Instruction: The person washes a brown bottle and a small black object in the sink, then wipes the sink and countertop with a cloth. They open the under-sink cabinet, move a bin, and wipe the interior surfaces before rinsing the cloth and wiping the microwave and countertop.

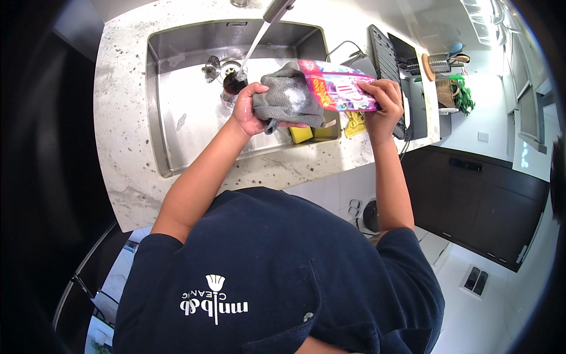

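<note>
My left hand (247, 111) is wet and supports a folded grey cloth (275, 87) from below and at its left side, above the sink. A patch of white powder (294, 98) lies on the cloth's upper face. My right hand (384, 101) grips the right end of a pink and purple printed plastic packet (342, 84), which bears writing. The packet's left end rests over or just above the cloth's right side; I cannot tell whether they touch. Behind my left hand, a stream of water (255, 44) runs from the faucet (277, 11) into a dark-looking vessel (233, 84) in the sink.
The stainless steel sink (177, 132) is set in a speckled stone countertop (128, 110). Beside its drain (230, 67) stands a metal strainer (211, 70). A yellow sponge (301, 135) sits at the sink's front right. To the right are a yellow cloth (355, 125) and a black ridged rack (384, 55).
</note>
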{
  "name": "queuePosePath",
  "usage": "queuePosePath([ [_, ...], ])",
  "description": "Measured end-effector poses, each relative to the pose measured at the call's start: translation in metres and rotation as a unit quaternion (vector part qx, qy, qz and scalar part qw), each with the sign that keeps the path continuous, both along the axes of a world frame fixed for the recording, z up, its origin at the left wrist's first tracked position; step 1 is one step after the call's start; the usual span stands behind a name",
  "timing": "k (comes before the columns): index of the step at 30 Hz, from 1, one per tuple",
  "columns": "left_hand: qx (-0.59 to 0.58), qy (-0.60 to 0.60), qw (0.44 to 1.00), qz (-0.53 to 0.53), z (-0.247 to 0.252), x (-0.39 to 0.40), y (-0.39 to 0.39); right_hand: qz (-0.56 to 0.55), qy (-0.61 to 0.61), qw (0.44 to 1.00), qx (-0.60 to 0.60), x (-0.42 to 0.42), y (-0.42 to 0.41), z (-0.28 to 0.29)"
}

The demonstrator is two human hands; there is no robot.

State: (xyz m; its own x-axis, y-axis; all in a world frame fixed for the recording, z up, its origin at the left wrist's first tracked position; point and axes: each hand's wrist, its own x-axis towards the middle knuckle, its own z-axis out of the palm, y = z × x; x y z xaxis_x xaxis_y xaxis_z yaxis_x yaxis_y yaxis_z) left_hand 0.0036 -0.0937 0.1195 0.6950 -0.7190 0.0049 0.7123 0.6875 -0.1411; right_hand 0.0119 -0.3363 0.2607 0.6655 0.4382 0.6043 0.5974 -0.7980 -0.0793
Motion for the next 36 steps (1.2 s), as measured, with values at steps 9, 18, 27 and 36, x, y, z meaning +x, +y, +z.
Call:
queuePosePath([
  [9,-0.021,0.000,0.999,0.030,-0.005,0.002,0.002,-0.044,0.230,0.956,0.175,-0.019,-0.005,-0.050],
  [18,0.022,-0.015,1.000,0.011,-0.011,0.005,-0.002,-0.096,0.398,0.777,0.479,-0.037,0.013,-0.144],
  [27,0.105,0.049,0.991,0.072,-0.039,-0.044,0.040,-0.108,0.240,0.755,0.601,0.085,0.066,-0.145],
  [36,0.165,0.092,0.961,0.204,-0.036,-0.064,0.083,-0.231,0.214,0.736,0.600,0.273,0.037,-0.127],
])
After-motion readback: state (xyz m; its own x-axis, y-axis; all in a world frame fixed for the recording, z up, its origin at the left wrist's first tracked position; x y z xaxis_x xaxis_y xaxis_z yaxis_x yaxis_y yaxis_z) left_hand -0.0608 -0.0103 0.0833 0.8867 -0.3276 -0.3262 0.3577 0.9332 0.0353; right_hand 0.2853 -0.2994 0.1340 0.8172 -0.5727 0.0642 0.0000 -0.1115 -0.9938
